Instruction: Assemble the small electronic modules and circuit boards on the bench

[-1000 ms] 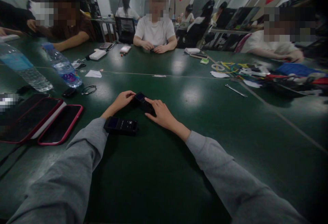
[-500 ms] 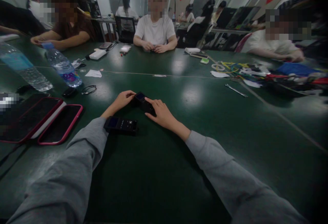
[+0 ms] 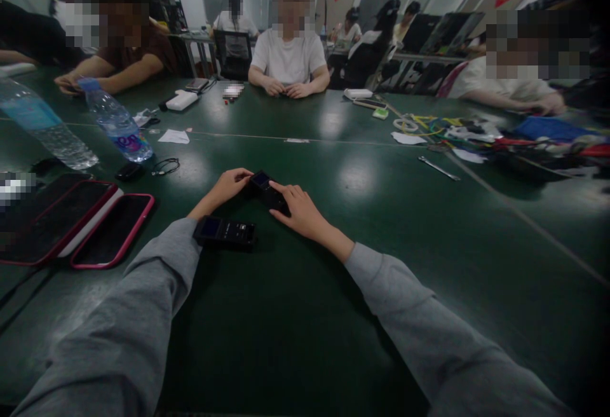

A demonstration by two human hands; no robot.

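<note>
A small black device with a dark screen (image 3: pixel 261 179) lies on the green table (image 3: pixel 295 315) between my hands. At its left end, my left hand (image 3: pixel 230 185) has thumb and fingers closed on its edge. My right hand (image 3: pixel 301 211) rests over the right part of the device, a finger on its face just below the screen, the thumb apart and lower; it covers part of the device. A second black device with a screen and small buttons (image 3: pixel 227 233) lies flat beside my left wrist, nearer to me.
Two water bottles (image 3: pixel 117 126), a pink-edged phone (image 3: pixel 113 231) and a dark red case (image 3: pixel 57 220) stand or lie at the left. A wrench (image 3: pixel 438 168) and tangled cables (image 3: pixel 495 134) are at the right. A person (image 3: pixel 288 54) sits opposite.
</note>
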